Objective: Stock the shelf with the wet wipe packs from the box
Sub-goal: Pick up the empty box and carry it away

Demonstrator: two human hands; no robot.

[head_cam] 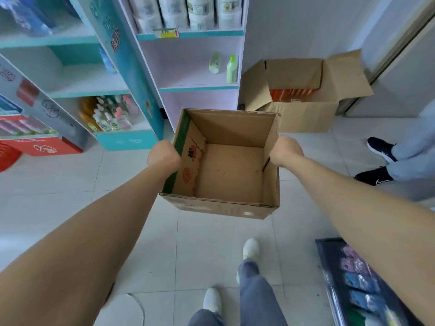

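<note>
1. Floor (pixel 70 184): pale tiles cover the whole lower field of view.
2. Shelf unit (pixel 200 88): stands straight ahead, lilac-white with teal front edges. A second, teal shelf unit (pixel 77 92) stands to its left, with small bottles in its lowest compartment.
3. Second box (pixel 303 116): open cardboard, flaps up, on the floor just right of the shelf unit. Orange packs (pixel 292 93) lie inside it.
4. Box (pixel 226 208): open-topped cardboard, held in front of the shelf unit between both hands and slightly tilted. Its bare cardboard bottom is in full view. The left inner wall carries red print and a green band.
5. Black display tray (pixel 357 278): lower right corner, holding purple and blue packets.
6. White packs (pixel 188 12): stand in a row on the top shelf. Labels are too blurred to read.
7. Left hand (pixel 163 156): curled tight and clamped on the rim of the box's left wall.
8. Right hand (pixel 286 150): curled tight and clamped on the rim of the box's right wall.
9. Dark shoes (pixel 381 149): another person's feet, at the right edge.
10. Green bottles (pixel 231 69): two on the middle shelf, near its right end.
</note>
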